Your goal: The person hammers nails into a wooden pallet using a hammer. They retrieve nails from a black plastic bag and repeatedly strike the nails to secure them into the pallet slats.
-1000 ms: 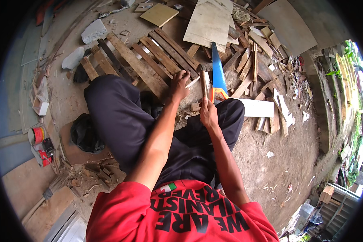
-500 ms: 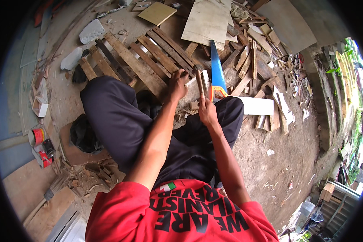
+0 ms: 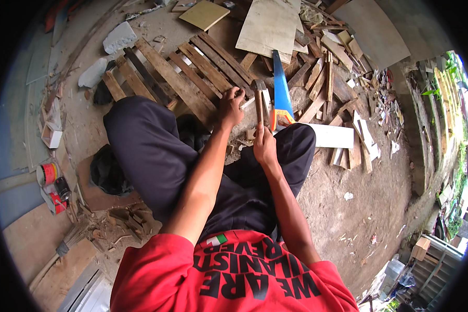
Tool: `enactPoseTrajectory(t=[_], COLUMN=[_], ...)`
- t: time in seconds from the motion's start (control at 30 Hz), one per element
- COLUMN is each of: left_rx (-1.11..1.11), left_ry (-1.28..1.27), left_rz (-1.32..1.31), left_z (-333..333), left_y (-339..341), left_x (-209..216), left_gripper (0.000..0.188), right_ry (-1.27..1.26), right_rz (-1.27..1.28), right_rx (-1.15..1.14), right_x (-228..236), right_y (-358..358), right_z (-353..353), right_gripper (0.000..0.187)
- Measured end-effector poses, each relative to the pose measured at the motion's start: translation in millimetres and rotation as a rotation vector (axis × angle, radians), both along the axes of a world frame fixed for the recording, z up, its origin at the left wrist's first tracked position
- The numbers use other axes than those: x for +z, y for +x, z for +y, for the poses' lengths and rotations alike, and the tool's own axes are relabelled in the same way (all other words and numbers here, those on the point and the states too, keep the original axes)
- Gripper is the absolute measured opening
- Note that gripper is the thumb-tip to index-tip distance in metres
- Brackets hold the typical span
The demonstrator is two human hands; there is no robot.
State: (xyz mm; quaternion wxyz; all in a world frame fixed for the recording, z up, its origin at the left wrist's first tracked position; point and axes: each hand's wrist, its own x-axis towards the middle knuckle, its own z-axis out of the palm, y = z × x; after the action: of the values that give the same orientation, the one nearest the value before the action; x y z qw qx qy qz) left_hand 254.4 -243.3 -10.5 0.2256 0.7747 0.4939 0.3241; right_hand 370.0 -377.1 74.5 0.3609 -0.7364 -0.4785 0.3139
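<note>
My right hand (image 3: 265, 146) is closed round the handle of a hammer (image 3: 260, 108), whose dark head points away from me. To its left, my left hand (image 3: 231, 108) has its fingers bent together at the near end of a slatted wooden pallet (image 3: 187, 96). Whatever the fingers pinch is too small or hidden to make out. A narrow white strip (image 3: 248, 103) shows between my hand and the hammer. Just right of the hammer lies a handsaw (image 3: 280, 80) with a blue blade and an orange handle, close to my right knee.
A white board (image 3: 330, 136) lies beyond my right knee. Scrap wood (image 3: 317, 78) is heaped at the far right, below a pale panel (image 3: 268, 26). Stone-like white blocks (image 3: 118, 37) lie far left. Cans (image 3: 49, 174), a black bag (image 3: 109, 171) and a broom (image 3: 62, 248) are on my left.
The hammer head has shifted slightly to the right and away from me. My left hand's fingers have moved a little; its place at the pallet's end is nearly the same.
</note>
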Motion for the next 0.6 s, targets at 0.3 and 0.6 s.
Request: enactPoseTrajectory(t=[0.3,0.6], left_rx=[0.021,0.014], left_ry=[0.007,0.056], left_rz=[0.024,-0.014], left_z=[-0.4,3.2], left_y=[1.0,1.2], left_x=[0.3,-3.9], left_gripper=[0.062,0.06], right_ry=[-0.084,-0.048], right_rz=[-0.022,-0.046], right_rx=[0.023,0.043], right_x=[-1.0,-10.6], right_y=[9.4,9.9], right_z=[3.5,5.4], right_gripper=[0.057,0.058])
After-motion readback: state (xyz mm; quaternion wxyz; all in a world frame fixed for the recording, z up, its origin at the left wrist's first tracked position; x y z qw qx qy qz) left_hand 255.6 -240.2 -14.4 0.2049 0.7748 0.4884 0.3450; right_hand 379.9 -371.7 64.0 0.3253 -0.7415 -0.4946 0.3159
